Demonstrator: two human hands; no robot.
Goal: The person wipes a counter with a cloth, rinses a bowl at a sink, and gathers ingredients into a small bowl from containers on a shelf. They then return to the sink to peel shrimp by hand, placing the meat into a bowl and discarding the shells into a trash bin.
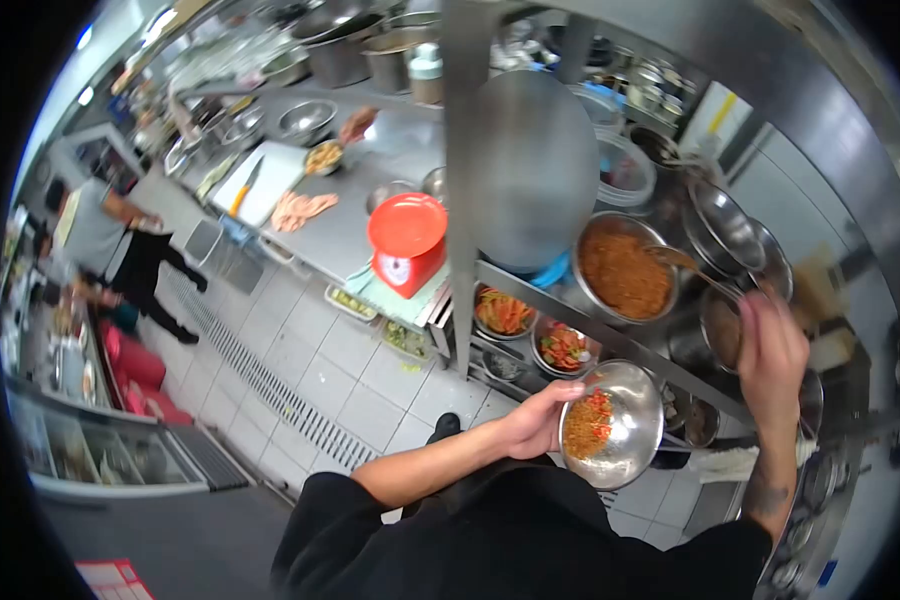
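My left hand (540, 420) grips the rim of a shiny metal bowl (638, 425), tilted toward me. Chopped orange-brown and red food (588, 425) lies on the bowl's left side. Up on the right, my right hand (773, 345) is closed around the handle end of a metal spoon (682, 258). The spoon's head rests in a round metal container of orange-brown paste (625, 270). Below that container sit metal tubs of sliced orange vegetables (503, 312) and of mixed red and green pieces (562, 342).
A red scale (408, 245) stands on the steel counter, beyond a steel post (460, 180). A white cutting board (262, 185) carries an orange-handled knife (247, 188). Stacked metal bowls (725, 225) crowd the right. A person in grey (95, 225) stands far left, beyond a floor drain (270, 370).
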